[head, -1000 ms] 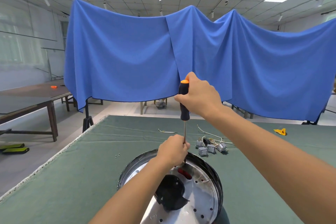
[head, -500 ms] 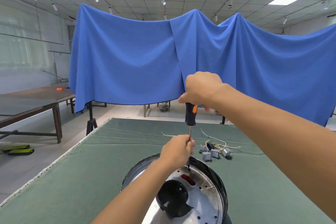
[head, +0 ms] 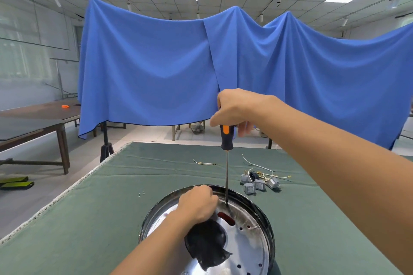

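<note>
A screwdriver (head: 226,139) with a black and orange handle stands upright. Its tip sits on the far inner part of a round shiny metal disc with a black rim (head: 271,241), beside a red slot (head: 225,218). My right hand (head: 234,108) grips the top of the handle from above. My left hand (head: 197,204) rests on the disc just left of the shaft without touching it. Its fingers are curled downward, and what lies under them is hidden. A black part (head: 205,243) sits at the disc's centre, partly under my left wrist.
The disc lies on a table covered in green cloth (head: 89,219), whose edge runs diagonally at the left. Small grey components with white wires (head: 259,183) lie to the right, a loose wire (head: 204,163) behind and two tiny screws (head: 141,193) to the left. A blue cloth (head: 156,69) hangs behind.
My left hand has let go of the screwdriver shaft and dropped down-left onto the disc. My right hand stays on the handle top with the screwdriver upright.
</note>
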Demonstrator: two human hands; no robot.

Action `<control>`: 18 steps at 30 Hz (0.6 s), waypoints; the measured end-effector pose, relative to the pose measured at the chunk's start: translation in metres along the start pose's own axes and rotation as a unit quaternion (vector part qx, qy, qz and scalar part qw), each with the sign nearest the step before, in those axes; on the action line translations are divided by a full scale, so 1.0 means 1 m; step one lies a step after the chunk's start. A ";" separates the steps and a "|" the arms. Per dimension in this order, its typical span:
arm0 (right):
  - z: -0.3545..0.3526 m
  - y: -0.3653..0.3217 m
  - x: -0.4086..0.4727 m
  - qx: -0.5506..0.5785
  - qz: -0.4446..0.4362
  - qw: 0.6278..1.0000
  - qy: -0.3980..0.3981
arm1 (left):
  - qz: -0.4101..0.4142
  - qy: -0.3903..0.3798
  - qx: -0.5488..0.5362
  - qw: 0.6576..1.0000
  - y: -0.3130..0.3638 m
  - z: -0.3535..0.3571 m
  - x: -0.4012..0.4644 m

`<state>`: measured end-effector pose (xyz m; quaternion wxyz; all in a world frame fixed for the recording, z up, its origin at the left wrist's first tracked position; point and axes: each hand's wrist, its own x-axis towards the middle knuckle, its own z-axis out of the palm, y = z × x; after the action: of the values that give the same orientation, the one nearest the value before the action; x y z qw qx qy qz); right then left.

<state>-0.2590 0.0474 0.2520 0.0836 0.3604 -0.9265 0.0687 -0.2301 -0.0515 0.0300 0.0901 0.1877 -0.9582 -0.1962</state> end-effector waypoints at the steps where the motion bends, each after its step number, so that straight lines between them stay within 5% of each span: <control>1: -0.001 -0.001 0.001 0.046 0.002 0.998 -0.037 | 0.001 -0.002 0.009 1.000 0.000 0.001 0.001; 4: -0.002 -0.001 0.005 0.071 0.003 0.996 -0.048 | 0.009 0.005 0.029 1.000 -0.001 0.004 0.001; 9: 0.005 0.005 0.006 -0.073 0.026 0.994 0.078 | 0.016 0.021 0.048 0.999 -0.002 0.009 -0.001; 14: -0.001 0.012 0.010 0.064 0.049 0.996 -0.039 | 0.023 0.027 0.048 0.998 -0.002 0.011 -0.003; 18: 0.001 0.026 0.011 -0.023 0.074 0.996 0.037 | 0.027 0.033 0.048 0.998 -0.003 0.010 -0.003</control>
<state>-0.2842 0.0589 0.2516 0.1205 0.2863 -0.9482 0.0662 -0.2292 -0.0491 0.0190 0.1175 0.1719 -0.9678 -0.1415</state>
